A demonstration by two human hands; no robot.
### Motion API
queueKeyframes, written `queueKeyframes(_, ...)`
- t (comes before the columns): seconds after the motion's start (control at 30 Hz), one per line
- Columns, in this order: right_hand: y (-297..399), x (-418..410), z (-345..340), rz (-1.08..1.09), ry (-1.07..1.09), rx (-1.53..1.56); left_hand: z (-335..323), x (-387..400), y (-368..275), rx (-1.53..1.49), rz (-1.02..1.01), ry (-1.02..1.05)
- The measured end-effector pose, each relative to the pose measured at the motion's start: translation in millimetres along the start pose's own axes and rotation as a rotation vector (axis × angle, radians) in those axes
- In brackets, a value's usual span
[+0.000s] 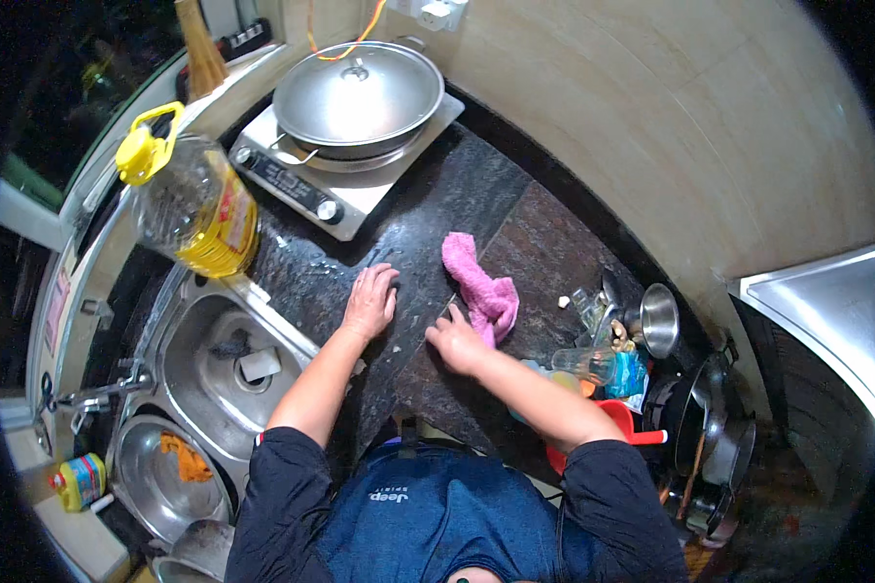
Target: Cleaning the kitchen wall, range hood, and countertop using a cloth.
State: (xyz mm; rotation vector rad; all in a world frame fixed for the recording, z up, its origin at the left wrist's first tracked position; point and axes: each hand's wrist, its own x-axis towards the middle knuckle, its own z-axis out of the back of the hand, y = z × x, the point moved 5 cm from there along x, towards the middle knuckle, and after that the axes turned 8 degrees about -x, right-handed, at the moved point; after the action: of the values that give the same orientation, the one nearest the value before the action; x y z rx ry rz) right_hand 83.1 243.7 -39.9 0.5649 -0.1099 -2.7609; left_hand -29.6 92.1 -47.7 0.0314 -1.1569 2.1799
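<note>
My left hand (372, 299) lies palm down on the wet dark stone-look countertop (408, 218), beyond the sink's right edge. Its fingers are slightly bent, the thumb stands apart, and nothing shows in its grasp. To the right, my right hand (458, 342) is over a seam in the counter, index finger stretched forward and thumb out to the side. A crumpled pink cloth (485, 291) lies just beyond and beside this hand. Whether the hand touches the cloth's near end is unclear. Small pale crumbs dot the counter between my hands.
A lidded steel wok (357, 95) sits on a cooktop (292, 178) at the back. Left are an oil bottle (197, 211), a sink (211, 350) and a steel basin (138, 466) with an orange cloth. A plastic cup (583, 363), red-handled container (620, 415) and pans (700, 430) crowd the right.
</note>
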Motion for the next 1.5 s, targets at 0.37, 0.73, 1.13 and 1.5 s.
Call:
queueKeyframes(0.37, -34, -14, 78, -0.257, -0.44, -0.072, 197, -187, 106, 0.271, 0.874, -0.659)
queueKeyframes(0.73, 9, -37, 38, -0.055, 0.08, -0.05, 195, -257, 259, 0.765, 0.857, -0.202)
queueKeyframes(1.13, 15, -27, 63, -0.168, 0.256, -0.322, 230, -219, 193, 0.606, 1.114, 0.056)
queueKeyframes(1.5, 17, -7, 111, 0.329, -0.544, 0.078, 33, -5, -61, -0.784, 0.619, 0.389)
